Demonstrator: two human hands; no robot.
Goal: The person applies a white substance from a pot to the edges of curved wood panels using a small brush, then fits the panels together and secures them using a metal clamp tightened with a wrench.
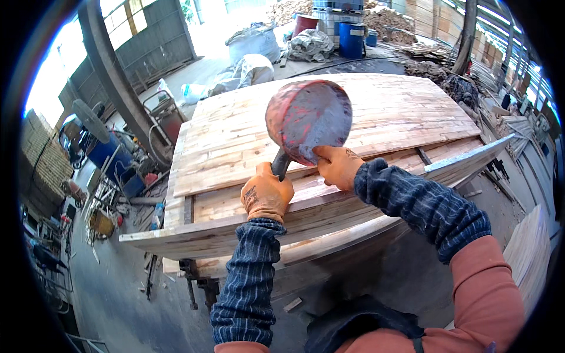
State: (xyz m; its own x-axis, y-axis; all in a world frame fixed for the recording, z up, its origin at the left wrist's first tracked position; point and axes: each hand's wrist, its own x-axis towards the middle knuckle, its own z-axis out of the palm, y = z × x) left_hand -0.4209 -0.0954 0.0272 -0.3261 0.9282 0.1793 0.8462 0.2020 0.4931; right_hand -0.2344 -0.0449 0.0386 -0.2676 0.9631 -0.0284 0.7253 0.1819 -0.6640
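A round red dipper (321, 117), its inside smeared with a whitish-grey coating, is tilted above the near part of the wooden panels so that its mouth faces me. My left hand (268, 193), in an orange glove, is wrapped around its dark handle (281, 163). At the dipper's lower right rim, my gloved right hand (339, 167) has its fingers curled against the edge; part of the grip is hidden. Below the dipper lies a large panel of joined wooden strips (235, 141). A long board (194, 235) stands along the near side, its right end topped with a whitish coating.
A metal clamp (200, 282) hangs under the near left edge. To the left are a steel post (120, 88), a blue drum (109, 153) and scattered scraps. Sacks (253, 44) and another blue barrel (351, 40) stand behind the panel. Wood piles (438, 54) lie at the right.
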